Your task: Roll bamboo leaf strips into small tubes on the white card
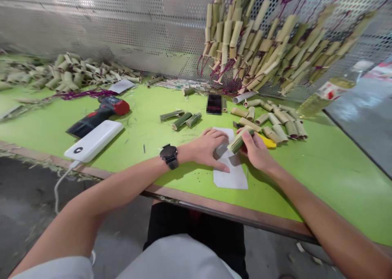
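In my right hand (pixel 255 148) is a short bamboo tube (pixel 237 142), gripped between thumb and fingers and tilted over a sheet of white paper (pixel 230 179). My left hand (pixel 211 148) rests palm down at the paper's left side, its thumb stretched across the sheet and its fingers apart. A yellow-handled tool (pixel 267 140) lies just behind my right hand, partly hidden by it. Several cut bamboo pieces (pixel 278 134) lie to the right of it, and a few greener pieces (pixel 182 121) sit beyond my left hand.
A cordless drill (pixel 99 114) and a white power bank (pixel 94 140) with a cable lie at left. Behind them is a bamboo heap (pixel 67 71). Strung bamboo tubes (pixel 254 46) hang against the perforated metal wall (pixel 122 30). An oil bottle (pixel 329 92) stands at right.
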Tool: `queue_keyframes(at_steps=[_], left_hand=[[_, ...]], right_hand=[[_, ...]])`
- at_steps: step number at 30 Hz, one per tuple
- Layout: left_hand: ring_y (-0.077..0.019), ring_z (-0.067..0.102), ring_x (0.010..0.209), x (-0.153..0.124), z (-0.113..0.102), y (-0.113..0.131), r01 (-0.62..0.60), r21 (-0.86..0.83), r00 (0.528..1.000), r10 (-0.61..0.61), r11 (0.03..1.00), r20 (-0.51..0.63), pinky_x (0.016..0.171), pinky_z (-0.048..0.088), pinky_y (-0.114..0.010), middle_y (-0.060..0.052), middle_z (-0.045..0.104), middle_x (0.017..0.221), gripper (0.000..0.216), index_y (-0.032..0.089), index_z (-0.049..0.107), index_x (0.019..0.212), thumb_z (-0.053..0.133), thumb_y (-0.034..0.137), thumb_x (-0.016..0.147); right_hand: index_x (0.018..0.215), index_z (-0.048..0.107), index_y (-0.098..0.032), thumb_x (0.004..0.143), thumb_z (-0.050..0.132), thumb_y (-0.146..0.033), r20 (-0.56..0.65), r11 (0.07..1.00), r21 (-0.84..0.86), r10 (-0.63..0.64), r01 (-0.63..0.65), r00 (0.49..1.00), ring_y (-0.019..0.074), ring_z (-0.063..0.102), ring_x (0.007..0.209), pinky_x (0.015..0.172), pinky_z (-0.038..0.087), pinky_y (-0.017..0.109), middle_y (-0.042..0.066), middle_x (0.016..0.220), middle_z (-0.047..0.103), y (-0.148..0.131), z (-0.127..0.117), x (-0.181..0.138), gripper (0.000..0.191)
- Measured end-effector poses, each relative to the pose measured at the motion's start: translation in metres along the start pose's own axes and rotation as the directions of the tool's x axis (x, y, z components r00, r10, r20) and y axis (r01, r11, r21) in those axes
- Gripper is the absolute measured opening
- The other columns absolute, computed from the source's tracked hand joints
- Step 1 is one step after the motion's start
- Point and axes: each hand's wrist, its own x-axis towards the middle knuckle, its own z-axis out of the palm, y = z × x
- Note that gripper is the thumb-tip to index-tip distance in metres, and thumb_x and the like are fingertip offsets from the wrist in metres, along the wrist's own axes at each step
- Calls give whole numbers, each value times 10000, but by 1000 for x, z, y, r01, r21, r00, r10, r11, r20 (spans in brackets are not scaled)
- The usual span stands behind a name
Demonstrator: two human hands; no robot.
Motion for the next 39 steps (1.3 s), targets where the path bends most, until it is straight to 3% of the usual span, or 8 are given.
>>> queue_keyframes(at_steps=[6,9,16,23,28,31,35,39], left_hand=[[-259,670,1015,4,-4,3,-52,-93,990,40,994,-132,959,488,-397,-97,727,1077,472,189,670,1054,603,652,989],[-234,664,916,5,-3,6,-93,-67,983,82,993,-162,834,508,-351,-93,724,979,423,180,663,997,540,582,1041],[-218,677,832,3,5,6,-98,86,970,114,992,-213,807,523,-342,-69,710,858,402,203,658,890,489,519,1071],[-199,698,831,2,9,4,-75,125,947,110,989,-303,763,535,-321,-50,743,876,326,218,701,911,519,430,1080],[-194,716,831,2,10,5,-75,118,928,112,990,-356,880,559,-356,-42,776,899,306,220,736,904,555,399,1072],[-202,723,844,2,11,4,-38,101,935,71,994,-348,905,565,-379,-37,792,928,309,228,754,904,543,377,1073],[-230,716,859,4,9,7,33,79,962,-10,996,-274,810,575,-382,-51,783,899,365,223,749,856,518,419,1060],[-302,703,1073,2,4,12,94,74,983,-80,993,-166,976,552,-444,-112,764,1129,481,190,739,1056,647,644,926]], right_hand=[[1062,606,-268,862,534,-838,-39,996,85,42,-38,998,145,550,667,578,522,260,-26,805,543,-6,0,-1,608],[1058,623,-267,871,511,-838,-26,996,64,57,-55,998,147,546,662,573,516,255,-28,784,529,-8,3,-4,611],[1086,620,-252,858,510,-864,13,997,67,37,-38,999,152,572,702,634,543,276,-11,835,579,-8,7,-8,663],[1030,600,-257,829,484,-908,-28,998,45,46,-45,999,154,572,664,559,499,260,-17,789,570,-10,7,-5,692],[963,590,-258,869,494,-865,-43,997,77,13,-9,999,125,454,517,461,372,245,-59,645,475,-6,7,-2,622],[885,547,-260,878,496,-856,-71,999,54,11,-7,997,124,437,507,470,372,254,-60,619,466,-4,7,-1,598],[774,450,-271,896,447,-861,-175,995,-96,13,-30,985,158,505,584,526,430,286,-24,640,505,-8,5,-2,602],[709,410,-272,954,400,-792,-227,930,-365,-60,-28,972,204,553,702,626,457,328,19,696,561,-14,0,-3,575]])
